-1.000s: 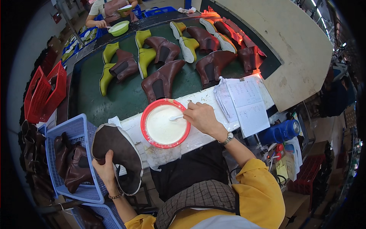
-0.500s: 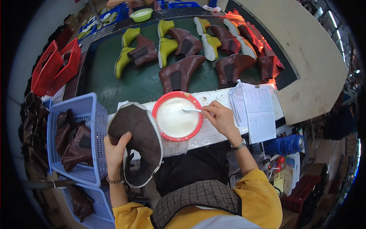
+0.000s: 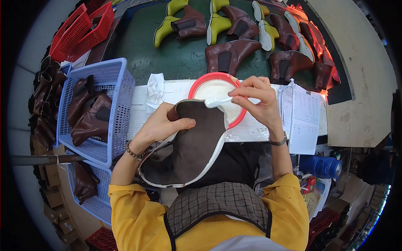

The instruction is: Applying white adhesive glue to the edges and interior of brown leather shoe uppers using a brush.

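My left hand (image 3: 161, 123) grips a dark brown boot upper (image 3: 197, 144) by its edge, thumb on top. The upper has a pale white border and hangs tilted over my lap. Between the fingertips of my right hand (image 3: 263, 102) is a small white brush (image 3: 217, 101), whose head is coated in white paste and lies at the upper's top edge. Just behind stands a red-rimmed bowl (image 3: 208, 78) of white paste, partly covered by the upper and my right hand.
Brown and yellow-green boots (image 3: 234, 52) lie on the green surface (image 3: 171, 62) beyond the white bench (image 3: 173, 87). Blue baskets (image 3: 123, 104) with brown boots stand at left, near red crates (image 3: 79, 35). A white cloth (image 3: 155, 90), papers (image 3: 307, 117) and a blue bottle (image 3: 320, 166) are nearby.
The brush has come out of the bowl, loaded with white paste, to the upper's edge. My left hand has brought the upper rightward, in front of the bowl. The whole view has shifted.
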Available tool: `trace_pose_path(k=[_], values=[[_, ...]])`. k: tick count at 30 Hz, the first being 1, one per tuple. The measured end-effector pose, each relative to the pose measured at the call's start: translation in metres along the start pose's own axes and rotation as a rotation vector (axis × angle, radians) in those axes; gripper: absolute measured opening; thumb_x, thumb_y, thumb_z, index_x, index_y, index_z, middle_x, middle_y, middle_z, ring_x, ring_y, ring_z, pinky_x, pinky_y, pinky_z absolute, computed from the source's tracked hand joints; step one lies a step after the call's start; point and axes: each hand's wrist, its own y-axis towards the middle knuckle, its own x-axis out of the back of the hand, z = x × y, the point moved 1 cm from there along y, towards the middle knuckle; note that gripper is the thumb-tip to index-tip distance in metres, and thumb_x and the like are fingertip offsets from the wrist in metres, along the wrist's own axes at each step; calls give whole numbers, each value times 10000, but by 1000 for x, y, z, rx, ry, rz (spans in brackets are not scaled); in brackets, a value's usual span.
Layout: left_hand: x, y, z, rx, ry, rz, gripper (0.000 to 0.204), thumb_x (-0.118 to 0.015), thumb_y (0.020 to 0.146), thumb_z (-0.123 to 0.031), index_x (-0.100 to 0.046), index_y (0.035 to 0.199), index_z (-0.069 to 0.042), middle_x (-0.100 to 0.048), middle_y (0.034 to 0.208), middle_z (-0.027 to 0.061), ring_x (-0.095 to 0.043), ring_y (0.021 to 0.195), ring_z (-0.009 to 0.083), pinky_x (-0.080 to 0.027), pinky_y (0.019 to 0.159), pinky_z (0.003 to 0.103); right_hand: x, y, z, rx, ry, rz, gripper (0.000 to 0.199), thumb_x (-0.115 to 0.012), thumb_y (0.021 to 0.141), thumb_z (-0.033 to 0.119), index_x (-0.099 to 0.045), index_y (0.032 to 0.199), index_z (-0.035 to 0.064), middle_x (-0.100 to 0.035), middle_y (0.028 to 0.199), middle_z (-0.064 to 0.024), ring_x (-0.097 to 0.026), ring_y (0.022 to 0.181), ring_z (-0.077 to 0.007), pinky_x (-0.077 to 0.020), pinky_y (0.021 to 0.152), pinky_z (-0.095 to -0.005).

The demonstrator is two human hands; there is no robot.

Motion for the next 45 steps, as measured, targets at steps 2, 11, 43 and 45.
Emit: trace_pose_path(k=[2,11,43,45], values=[[1,-4,-7,-68,-95,-124,339,-756,890,-121,-689,1172,54,-731,972,50,-661,863,101,-535,777,262,-2,3,-3,-1,-64,-38,142,-851,793,205,-805,918,155,-664,857,21,-579,804,-109,-324,821,-314],[5,-8,-5,-411,-305,-606,234,-746,920,-111,-730,1099,39,-745,960,58,-669,838,112,-533,766,258,-25,-34,15,-112,-35,-123,165,-859,779,178,-807,930,139,-665,847,31,-576,802,-107,-326,844,-319],[8,-34,119,-633,759,-816,867,-738,673,93,-429,1478,8,-506,1378,262,-501,1238,472,-445,1045,476,-32,-44,11,-445,78,-99,139,-792,867,93,-770,988,29,-692,846,-69,-653,707,-131,-486,610,-257],[-1,-37,105,-713,734,-778,849,-772,681,60,-443,1461,6,-504,1384,262,-511,1233,463,-451,1039,472,-45,-39,17,-374,215,-98,137,-789,869,74,-768,990,14,-687,837,-66,-647,709,-126,-479,611,-245]])
